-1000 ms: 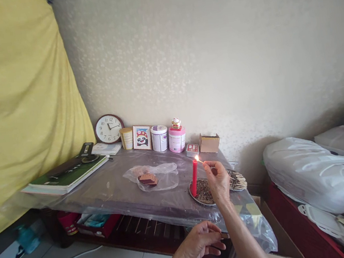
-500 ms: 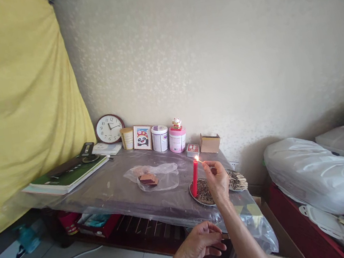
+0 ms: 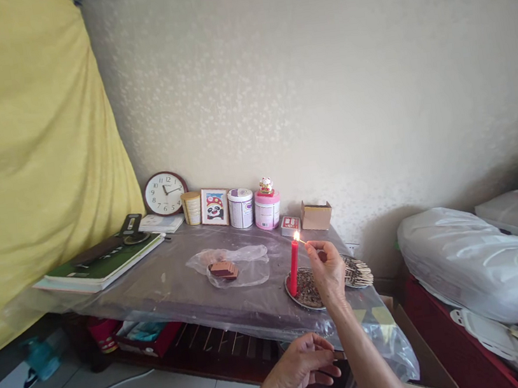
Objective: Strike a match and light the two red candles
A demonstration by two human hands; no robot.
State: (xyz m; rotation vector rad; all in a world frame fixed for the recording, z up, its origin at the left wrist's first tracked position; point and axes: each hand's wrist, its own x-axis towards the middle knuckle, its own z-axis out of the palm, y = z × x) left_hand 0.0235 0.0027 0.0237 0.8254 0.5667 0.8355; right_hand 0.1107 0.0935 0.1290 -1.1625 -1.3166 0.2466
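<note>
My right hand [image 3: 328, 271] pinches a thin wooden match [image 3: 303, 243] between thumb and fingertips. Its burning end touches the top of a red candle [image 3: 293, 266], where a small flame shows. The candle stands, leaning slightly, at the left side of a round dish [image 3: 311, 305] filled with dark grains. Lower down, in front of the table's edge, my left hand [image 3: 307, 364] hovers with loosely curled fingers apart, and I see nothing held in it. Behind my right hand, many light sticks, like matches, lie on a second dish [image 3: 357, 272].
Brown pieces [image 3: 223, 270] lie on a crumpled clear bag [image 3: 254, 265] on the plastic-covered table [image 3: 165, 278]. Along the wall stand a clock [image 3: 166, 193], a panda picture [image 3: 214, 207], tins [image 3: 242, 208] and a small carton [image 3: 316, 215]. White bags [image 3: 471, 260] are at right.
The flame at the candle's top looks slightly bigger, and the match tip has shifted slightly. My left hand stays put.
</note>
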